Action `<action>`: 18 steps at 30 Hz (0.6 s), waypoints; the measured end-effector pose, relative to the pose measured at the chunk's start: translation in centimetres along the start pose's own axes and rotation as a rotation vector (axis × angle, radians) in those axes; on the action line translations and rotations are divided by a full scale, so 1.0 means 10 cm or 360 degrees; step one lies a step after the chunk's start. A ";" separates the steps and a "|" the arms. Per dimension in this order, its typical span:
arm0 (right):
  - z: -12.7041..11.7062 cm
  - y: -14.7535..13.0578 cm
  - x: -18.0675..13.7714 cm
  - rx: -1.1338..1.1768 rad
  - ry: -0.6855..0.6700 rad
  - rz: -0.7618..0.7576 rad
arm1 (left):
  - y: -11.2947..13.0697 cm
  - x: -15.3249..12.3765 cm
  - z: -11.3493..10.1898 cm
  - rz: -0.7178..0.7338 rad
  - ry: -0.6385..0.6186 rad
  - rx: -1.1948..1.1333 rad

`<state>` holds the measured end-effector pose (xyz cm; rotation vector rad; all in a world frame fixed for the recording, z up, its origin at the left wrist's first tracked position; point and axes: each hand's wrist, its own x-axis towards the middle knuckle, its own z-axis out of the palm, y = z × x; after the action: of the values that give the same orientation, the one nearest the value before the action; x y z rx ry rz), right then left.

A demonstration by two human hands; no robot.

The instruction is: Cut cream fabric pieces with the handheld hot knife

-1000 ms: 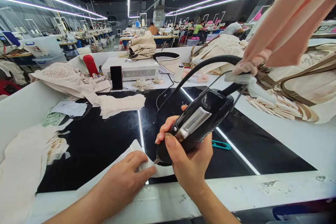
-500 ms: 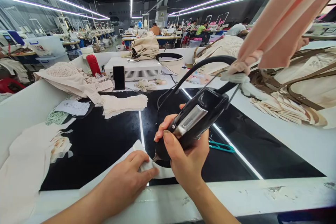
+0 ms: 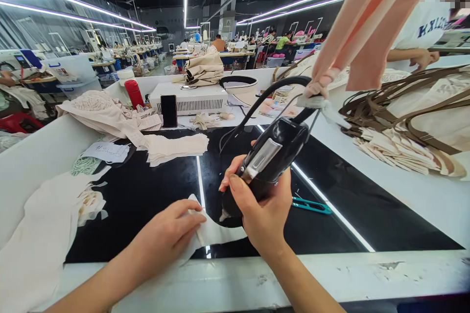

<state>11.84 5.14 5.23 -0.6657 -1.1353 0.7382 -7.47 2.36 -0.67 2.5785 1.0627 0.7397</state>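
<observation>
Head view: my right hand (image 3: 262,215) has its fingers clamped round the black cutting tool (image 3: 270,159), its tip seemingly touching the pale fabric piece (image 3: 215,230) on the black worktop (image 3: 147,195). My left hand (image 3: 167,234) presses that fabric flat, fingers together. Teal snips (image 3: 310,205) lie just right of the tool.

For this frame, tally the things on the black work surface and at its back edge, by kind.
Black hand-held power tool, in the right hand: 1
White fabric piece under the left hand: 1
Teal thread snips: 1
Stack of cream fabric pieces: 1
Black phone: 1
Red bottle: 1
Total: 6
</observation>
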 end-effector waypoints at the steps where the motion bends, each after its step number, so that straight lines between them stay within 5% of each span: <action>1: -0.02 -0.01 0.01 -0.0017 -0.0022 0.0006 | -0.06 0.01 -0.05 -0.0037 0.0023 0.0038; 5: -0.11 -0.04 0.04 -0.0144 -0.0069 0.0072 | -0.22 0.10 -0.17 -0.0136 -0.0036 0.0135; 11: -0.30 -0.03 0.12 -0.0408 -0.0094 -0.0012 | -0.18 0.28 -0.04 -0.0077 -0.0253 0.0104; 15: -0.55 0.03 -0.02 -0.0573 0.0253 -0.0257 | -0.15 0.34 -0.02 -0.0182 -0.0321 0.0001; 18: -0.76 0.07 -0.24 -0.0610 0.0387 -0.0160 | -0.13 0.35 -0.10 -0.0338 -0.0271 -0.0039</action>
<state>18.39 2.89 1.16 -0.9845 -1.0839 0.3424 -6.69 5.78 0.89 2.4084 1.2376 0.4698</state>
